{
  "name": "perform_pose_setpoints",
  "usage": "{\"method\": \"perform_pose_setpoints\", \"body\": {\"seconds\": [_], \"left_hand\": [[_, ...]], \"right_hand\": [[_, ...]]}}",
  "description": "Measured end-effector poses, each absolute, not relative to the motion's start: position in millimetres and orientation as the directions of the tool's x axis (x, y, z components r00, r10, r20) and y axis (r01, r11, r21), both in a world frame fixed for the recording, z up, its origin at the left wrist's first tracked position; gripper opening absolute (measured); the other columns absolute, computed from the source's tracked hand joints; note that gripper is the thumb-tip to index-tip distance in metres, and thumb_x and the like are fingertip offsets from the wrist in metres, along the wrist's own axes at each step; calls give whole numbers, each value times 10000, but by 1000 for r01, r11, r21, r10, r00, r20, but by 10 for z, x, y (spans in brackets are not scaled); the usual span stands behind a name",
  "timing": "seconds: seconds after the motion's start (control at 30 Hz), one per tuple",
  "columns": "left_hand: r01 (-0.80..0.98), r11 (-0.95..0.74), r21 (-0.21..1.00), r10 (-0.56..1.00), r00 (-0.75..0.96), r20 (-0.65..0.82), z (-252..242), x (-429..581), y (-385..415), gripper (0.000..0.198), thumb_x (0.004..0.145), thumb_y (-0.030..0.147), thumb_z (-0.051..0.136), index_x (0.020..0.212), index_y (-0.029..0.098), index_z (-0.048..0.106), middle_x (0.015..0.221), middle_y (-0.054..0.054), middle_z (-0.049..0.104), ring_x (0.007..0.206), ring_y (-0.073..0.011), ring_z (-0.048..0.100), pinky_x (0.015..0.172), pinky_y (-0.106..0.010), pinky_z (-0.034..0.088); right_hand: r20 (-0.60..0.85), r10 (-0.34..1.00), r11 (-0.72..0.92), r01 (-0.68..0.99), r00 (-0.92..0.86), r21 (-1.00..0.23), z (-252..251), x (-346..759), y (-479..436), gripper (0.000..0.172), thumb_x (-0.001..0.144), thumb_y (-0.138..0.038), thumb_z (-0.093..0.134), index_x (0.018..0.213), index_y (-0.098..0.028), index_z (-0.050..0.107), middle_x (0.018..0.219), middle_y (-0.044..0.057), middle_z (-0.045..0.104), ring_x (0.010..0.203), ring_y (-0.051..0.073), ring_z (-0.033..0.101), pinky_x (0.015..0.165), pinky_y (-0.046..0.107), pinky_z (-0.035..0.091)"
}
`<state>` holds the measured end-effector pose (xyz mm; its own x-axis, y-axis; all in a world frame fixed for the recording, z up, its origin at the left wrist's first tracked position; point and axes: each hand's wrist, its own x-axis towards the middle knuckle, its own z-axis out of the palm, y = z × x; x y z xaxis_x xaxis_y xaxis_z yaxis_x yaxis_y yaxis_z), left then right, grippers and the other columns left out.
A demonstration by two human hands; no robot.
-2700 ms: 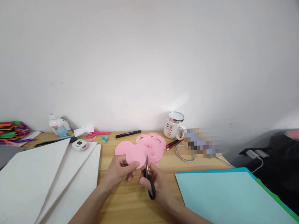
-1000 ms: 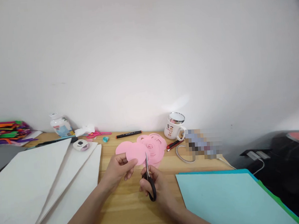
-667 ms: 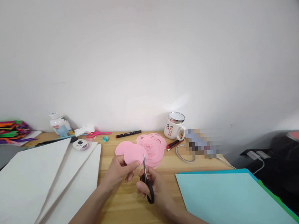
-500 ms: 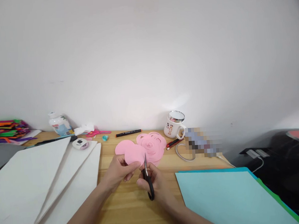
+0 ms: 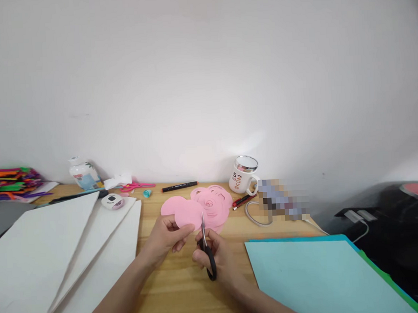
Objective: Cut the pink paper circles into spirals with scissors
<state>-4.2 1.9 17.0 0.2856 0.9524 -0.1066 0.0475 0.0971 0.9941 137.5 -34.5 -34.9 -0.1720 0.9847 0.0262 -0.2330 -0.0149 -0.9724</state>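
Observation:
Between the thumb and fingers of my left hand (image 5: 169,235) is a pink paper circle (image 5: 188,214), held up over the wooden table. My right hand (image 5: 216,254) grips a pair of black-handled scissors (image 5: 209,259), blades pointing away from me. The blades are at the right edge of the circle; whether they are cutting into it I cannot tell. Behind lies a second pink circle (image 5: 169,204), partly covered by the held one. To its right is a pile of pink paper pieces (image 5: 215,205) with spiral cuts and cut-out rings.
White sheets (image 5: 42,258) cover the left side, with a correction tape (image 5: 112,201) on them. Light blue paper (image 5: 306,268) lies at right. Along the wall stand a white bottle (image 5: 85,174), pink scissors (image 5: 136,185), a black marker (image 5: 180,187) and a mug (image 5: 244,175).
Both hands stay almost in place. The scissors and the paper circle have shifted only very slightly relative to each other.

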Motion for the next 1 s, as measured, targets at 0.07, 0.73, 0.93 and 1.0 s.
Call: {"method": "perform_pose_setpoints", "body": {"seconds": [0.07,0.73,0.93,1.0], "left_hand": [[61,89,994,953,285,-103,175,-46,22,327,652,377,674,526,143,482,381,63,441,323,-39,328,343,-172,208],[-21,129,991,947,298,-117,197,-19,17,301,656,345,675,521,135,506,376,59,457,316,-34,338,334,-160,208],[41,110,993,948,296,-117,179,-27,16,268,646,335,675,526,125,559,381,65,437,339,-30,310,346,-158,193],[51,107,993,945,305,-117,189,-31,14,254,643,326,679,533,124,572,390,65,441,344,-30,312,348,-157,193]], "right_hand": [[29,984,-12,-226,-175,-974,-359,1374,-342,295,606,-320,701,756,-208,473,487,-89,435,401,76,362,381,185,286],[-40,982,-81,-222,-186,-972,-326,1334,-389,293,611,-337,680,728,-201,447,441,-94,453,352,70,384,358,178,296],[35,983,-11,-246,-182,-969,-323,1375,-354,359,579,-308,740,795,-199,475,561,-66,498,470,82,402,429,185,301],[48,982,0,-251,-184,-968,-309,1390,-345,377,575,-314,750,805,-195,476,581,-60,501,493,86,403,446,188,302]]}}
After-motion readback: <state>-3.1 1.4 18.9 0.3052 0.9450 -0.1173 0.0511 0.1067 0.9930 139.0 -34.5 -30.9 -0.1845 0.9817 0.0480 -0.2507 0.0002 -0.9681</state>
